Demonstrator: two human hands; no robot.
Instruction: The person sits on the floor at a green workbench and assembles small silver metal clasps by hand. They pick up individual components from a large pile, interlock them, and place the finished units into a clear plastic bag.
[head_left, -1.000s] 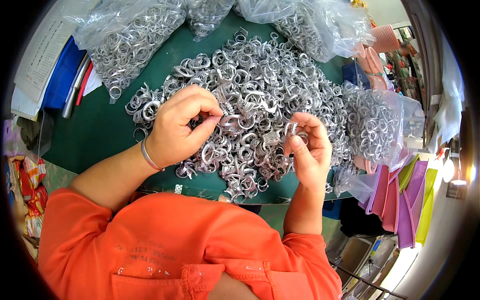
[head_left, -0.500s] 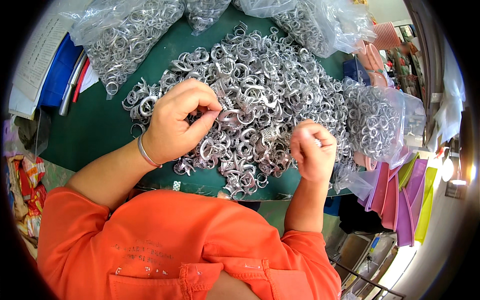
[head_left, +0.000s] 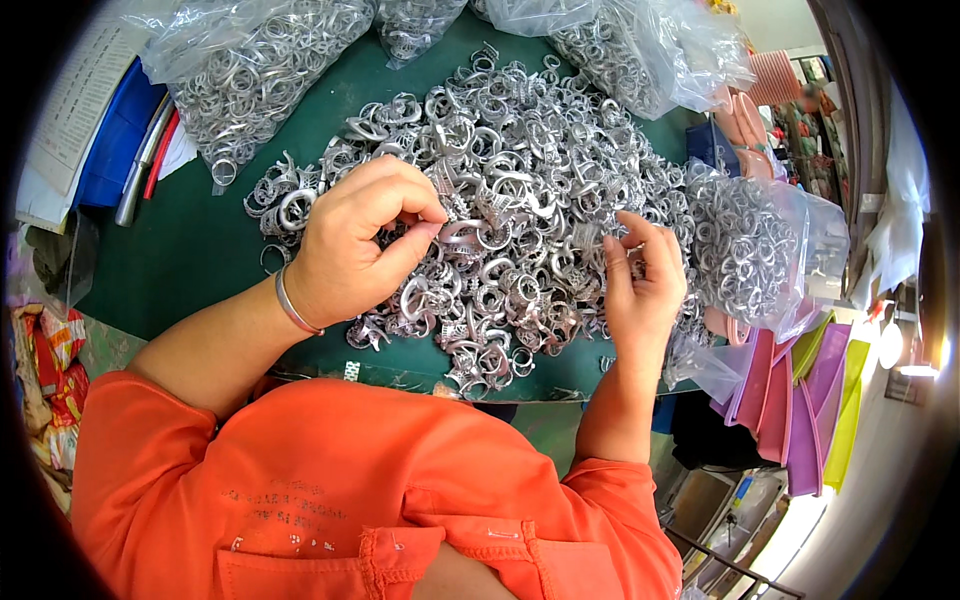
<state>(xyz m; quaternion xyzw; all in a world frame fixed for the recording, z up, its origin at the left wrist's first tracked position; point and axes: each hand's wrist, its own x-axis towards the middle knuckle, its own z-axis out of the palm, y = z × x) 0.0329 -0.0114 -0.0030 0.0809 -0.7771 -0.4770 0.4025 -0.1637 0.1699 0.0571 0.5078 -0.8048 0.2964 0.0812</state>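
A broad heap of silver-grey metal rings [head_left: 520, 190], several with patterned or studded bands, lies on the green tabletop. At the heap's left side my left hand [head_left: 365, 240] is closed in a pinch, thumb and forefinger tips together. Whatever the tips hold, if anything, is hidden or too small to make out. My right hand [head_left: 645, 285] hovers over the right part of the heap, thumb and fingers apart. Nothing plainly shows in its grasp. By the right wrist, a small loose metal piece [head_left: 607, 363] lies near the table's front edge.
Clear plastic bags of rings stand at the back left [head_left: 260, 80], back right [head_left: 630, 60] and right [head_left: 745, 235]. A blue tray [head_left: 108, 150], papers and a red pen [head_left: 162, 158] are at the left. Purple, pink and green bins [head_left: 800, 400] sit beyond the right edge.
My right hand has opened from a closed grip and moved slightly right. The loose piece by its wrist now shows. My left hand has hardly moved.
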